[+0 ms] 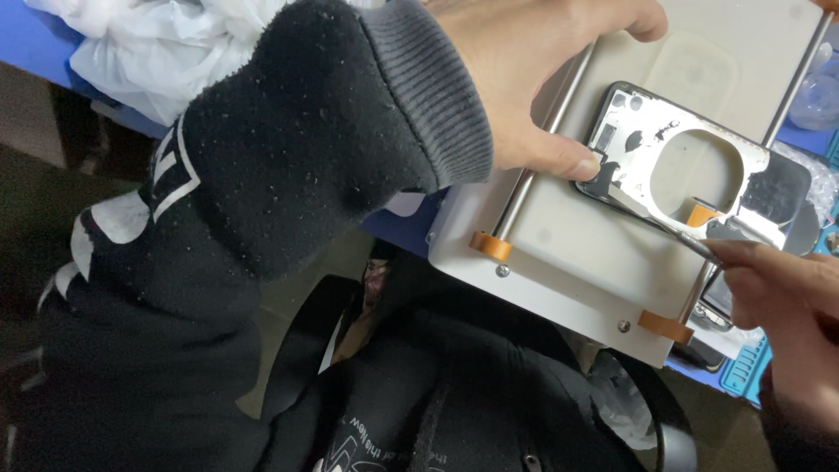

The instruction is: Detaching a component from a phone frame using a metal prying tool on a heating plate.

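While the left hand (533, 79) reaches in from the top of the view, its thumb presses down on the near corner of a phone rear housing (699, 166), pinning it in place; the other fingers curl over the far side, and whether they grip anything cannot be told. A black sleeve (288, 149) with a grey ribbed cuff covers the left arm and fills much of the left side of the view.

Lying flat on a pale grey heating plate (577, 236), the rear housing has a dark frame and a bright, mirror-like inner surface with a large rounded opening in the middle. Two metal rails (537, 157) run along the plate's sides, each ending in an orange stop (491, 246) near the front edge.

At the lower right, the right hand (786, 297) pinches a thin metal pry blade (664, 223) between fingertips. The blade lies slanted across the housing's near edge, its tip near the left thumb.

A white plastic bag (166, 44) sits on a blue surface at the upper left. Dark clothing fills the bottom of the view.
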